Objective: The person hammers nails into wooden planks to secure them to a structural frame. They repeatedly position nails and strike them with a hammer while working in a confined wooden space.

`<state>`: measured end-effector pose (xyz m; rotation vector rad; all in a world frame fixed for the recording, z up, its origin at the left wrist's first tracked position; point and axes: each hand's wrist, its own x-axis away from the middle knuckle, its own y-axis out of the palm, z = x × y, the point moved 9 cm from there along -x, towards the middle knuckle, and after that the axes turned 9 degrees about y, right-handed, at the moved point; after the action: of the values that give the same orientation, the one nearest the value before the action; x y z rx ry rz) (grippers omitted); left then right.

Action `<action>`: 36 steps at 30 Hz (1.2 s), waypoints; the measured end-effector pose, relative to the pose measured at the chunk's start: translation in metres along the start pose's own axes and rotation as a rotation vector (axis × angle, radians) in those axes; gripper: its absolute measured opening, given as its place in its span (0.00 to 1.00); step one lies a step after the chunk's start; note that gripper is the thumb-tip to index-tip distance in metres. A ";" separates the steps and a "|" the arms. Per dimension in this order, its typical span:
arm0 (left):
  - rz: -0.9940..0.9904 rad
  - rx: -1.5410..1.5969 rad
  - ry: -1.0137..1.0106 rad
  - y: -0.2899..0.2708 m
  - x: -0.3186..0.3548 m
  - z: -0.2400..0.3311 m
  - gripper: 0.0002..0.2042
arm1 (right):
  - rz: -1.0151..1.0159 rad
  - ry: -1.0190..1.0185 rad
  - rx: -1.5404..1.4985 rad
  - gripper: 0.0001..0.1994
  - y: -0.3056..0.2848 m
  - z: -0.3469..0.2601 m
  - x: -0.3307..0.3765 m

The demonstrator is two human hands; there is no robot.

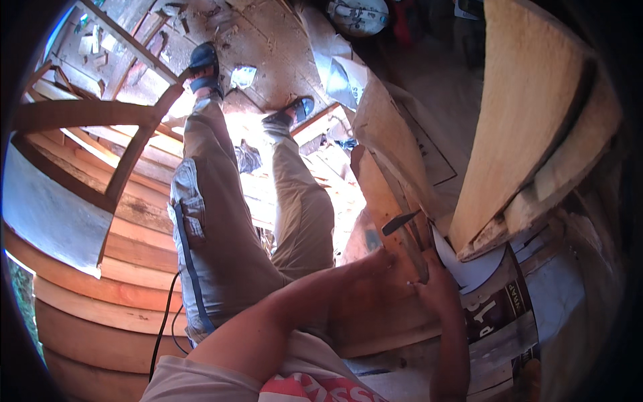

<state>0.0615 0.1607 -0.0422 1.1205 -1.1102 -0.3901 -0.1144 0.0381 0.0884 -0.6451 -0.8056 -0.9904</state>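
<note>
My right hand [437, 287] is closed round the wooden handle of a hammer [400, 223]. The hammer's dark metal head sits above the hand, close to an upright wooden board [375, 191]. Across my lap reaches my left arm, and my left hand [380, 264] rests against the wood just left of the hammer. Its fingers blend into the board and shadow, so what it grips, if anything, does not show. Below both hands lies a broad reddish-brown wooden piece [382, 305].
Large pale curved planks [519, 107] stand at the right. A curved wooden frame [84, 115] and stacked boards [134, 264] are at the left. My legs stretch over a floor [268, 40] strewn with wood scraps. A black cable [163, 318] runs beside my left hip.
</note>
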 end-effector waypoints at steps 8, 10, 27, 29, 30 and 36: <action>0.058 0.118 0.242 -0.004 0.043 0.072 0.20 | -0.079 0.079 -0.019 0.28 -0.002 -0.002 -0.011; -0.224 -0.240 0.340 0.020 0.038 0.008 0.20 | -0.106 0.129 -0.047 0.28 0.010 -0.003 0.003; -0.274 -1.140 0.682 0.023 0.169 0.061 0.30 | 0.068 -0.032 0.430 0.19 -0.086 -0.046 0.087; -0.342 -1.170 0.641 0.023 0.173 0.067 0.30 | 0.078 -0.079 0.438 0.20 -0.095 -0.053 0.107; -0.344 -1.170 0.638 0.024 0.172 0.068 0.30 | 0.083 -0.103 0.441 0.21 -0.096 -0.055 0.115; -0.345 -1.208 0.686 0.033 0.166 0.047 0.31 | 0.023 -0.290 0.571 0.25 -0.072 -0.048 0.132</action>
<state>0.0868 0.0289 0.0708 0.2675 0.0362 -0.7338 -0.1243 -0.0908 0.1793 -0.3003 -1.2713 -0.6037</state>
